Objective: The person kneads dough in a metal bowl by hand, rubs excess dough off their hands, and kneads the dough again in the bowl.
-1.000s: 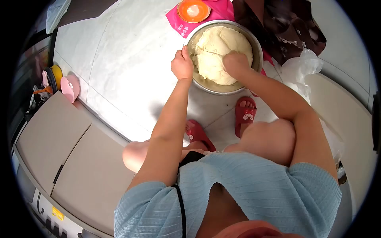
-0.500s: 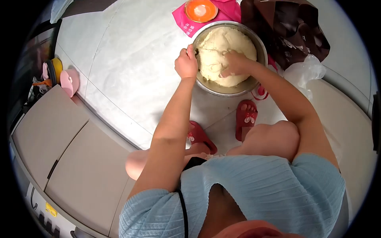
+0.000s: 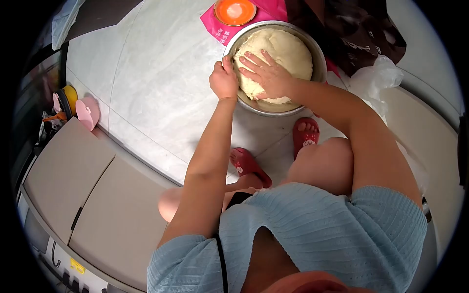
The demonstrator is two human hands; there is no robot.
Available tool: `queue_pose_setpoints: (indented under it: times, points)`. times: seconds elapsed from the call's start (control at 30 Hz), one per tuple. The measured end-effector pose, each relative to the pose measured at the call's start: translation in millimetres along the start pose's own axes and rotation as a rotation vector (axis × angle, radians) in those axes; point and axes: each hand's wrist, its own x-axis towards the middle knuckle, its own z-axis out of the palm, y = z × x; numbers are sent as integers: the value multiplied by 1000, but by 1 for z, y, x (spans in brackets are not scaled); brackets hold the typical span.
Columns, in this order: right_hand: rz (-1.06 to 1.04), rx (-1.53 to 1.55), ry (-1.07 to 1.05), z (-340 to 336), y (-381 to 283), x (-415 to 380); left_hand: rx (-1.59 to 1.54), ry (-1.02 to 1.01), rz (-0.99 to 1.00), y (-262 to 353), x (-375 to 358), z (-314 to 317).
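Note:
A large pale lump of dough (image 3: 288, 49) fills most of a round metal bowl (image 3: 318, 73) on the floor. My left hand (image 3: 224, 80) grips the bowl's left rim, thumb up along the edge and fingers curled. Spread flat over the dough's left part, my right hand (image 3: 268, 75) presses on its surface with fingers apart. The dough's top looks fairly smooth on the far side and rougher beneath my fingers.
An orange dish (image 3: 235, 10) with white contents lies on a pink bag (image 3: 215, 28) behind the bowl. A dark brown bag (image 3: 364, 39) and a clear plastic bag (image 3: 376, 80) are at the right. Grey cabinets (image 3: 112, 205) flank the left; red slippers (image 3: 246, 163) are below the bowl.
My right hand has shifted left across the dough, going from bent, dug-in fingers to a flat, spread palm. My left hand stays on the rim. The dough surface looks smoother.

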Motion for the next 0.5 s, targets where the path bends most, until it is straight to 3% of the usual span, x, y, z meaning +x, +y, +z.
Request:
queue_pose_setpoints:
  times: [0.23, 0.3, 0.33, 0.37, 0.4, 0.47, 0.5]
  points:
    - [-8, 185, -78, -24, 11, 16, 87, -6, 9, -2, 12, 1]
    - [67, 1126, 42, -58, 16, 10, 109, -12, 2, -9, 9, -1]
    - [77, 1134, 370, -72, 5, 4, 100, -5, 2, -4, 10, -2]
    - [125, 869, 447, -81, 21, -1, 83, 4, 4, 1, 7, -2]
    - [124, 1443, 463, -99, 20, -2, 93, -42, -23, 2, 9, -3]
    - [110, 2023, 449, -102, 16, 0, 81, -31, -17, 1, 7, -2]
    - [-100, 2419, 318, -84, 17, 3, 70, -25, -3, 1, 8, -2]
